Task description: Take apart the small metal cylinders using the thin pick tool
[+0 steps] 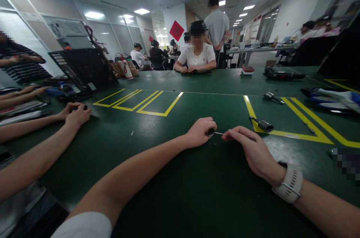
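Note:
My left hand is wrapped round a dark cylindrical part, its round open end facing right. My right hand pinches a thin straight metal rod between thumb and fingertips. The rod's far end reaches the mouth of the cylinder; whether it goes inside is too small to tell. Just below, a tiny ring-like piece lies on the green table. To the right of my right hand rests a similar dark cylinder with a thin shaft.
Another shafted cylinder lies farther back, near yellow tape and small loose bits. Blue-white gloves and a dark tool lie right. A co-worker's hands are at left; another person sits opposite.

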The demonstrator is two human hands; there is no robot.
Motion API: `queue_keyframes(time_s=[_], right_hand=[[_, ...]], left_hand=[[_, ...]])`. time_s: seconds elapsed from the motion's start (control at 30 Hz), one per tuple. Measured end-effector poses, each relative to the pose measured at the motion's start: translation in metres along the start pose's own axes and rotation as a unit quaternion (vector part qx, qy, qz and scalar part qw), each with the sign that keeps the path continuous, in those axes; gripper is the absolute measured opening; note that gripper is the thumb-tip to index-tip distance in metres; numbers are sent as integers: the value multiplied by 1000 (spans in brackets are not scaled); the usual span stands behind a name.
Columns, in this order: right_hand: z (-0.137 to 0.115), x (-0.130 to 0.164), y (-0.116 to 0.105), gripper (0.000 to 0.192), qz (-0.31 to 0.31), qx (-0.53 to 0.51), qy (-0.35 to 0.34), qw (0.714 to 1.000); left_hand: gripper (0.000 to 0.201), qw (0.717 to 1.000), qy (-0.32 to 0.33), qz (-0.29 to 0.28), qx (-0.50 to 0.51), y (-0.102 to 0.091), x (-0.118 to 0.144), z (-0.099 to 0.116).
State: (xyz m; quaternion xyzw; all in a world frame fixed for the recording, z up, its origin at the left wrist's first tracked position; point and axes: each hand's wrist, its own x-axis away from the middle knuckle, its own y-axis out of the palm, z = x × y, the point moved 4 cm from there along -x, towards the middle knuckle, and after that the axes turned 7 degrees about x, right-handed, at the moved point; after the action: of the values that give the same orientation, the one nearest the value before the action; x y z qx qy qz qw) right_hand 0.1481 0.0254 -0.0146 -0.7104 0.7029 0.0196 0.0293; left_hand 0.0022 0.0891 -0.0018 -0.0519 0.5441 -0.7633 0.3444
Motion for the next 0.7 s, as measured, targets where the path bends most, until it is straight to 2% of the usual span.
queue_keyframes(time_s=[0.13,0.3,0.37,0.47,0.6,0.7], right_hand=[[-3,2,1,20,14,17,-13,1000],[-12,7,5,22,-2,187,-49,981],[-13,7,6,22,-9,217,-57,974],[-9,6,5,23,-15,177,-49,983],[-4,4,6,23,-34,66,-16,997],[-5,4,7,21,-43,22,-4,999]], left_hand=[[5,999,-16,41,20,0,0,-4],[6,996,-24,57,-66,0,1,0],[7,994,-24,54,-90,1,2,2],[7,995,-23,64,-71,0,2,0],[8,994,-20,104,32,-2,2,-7],[9,988,-9,115,101,-3,2,-10]])
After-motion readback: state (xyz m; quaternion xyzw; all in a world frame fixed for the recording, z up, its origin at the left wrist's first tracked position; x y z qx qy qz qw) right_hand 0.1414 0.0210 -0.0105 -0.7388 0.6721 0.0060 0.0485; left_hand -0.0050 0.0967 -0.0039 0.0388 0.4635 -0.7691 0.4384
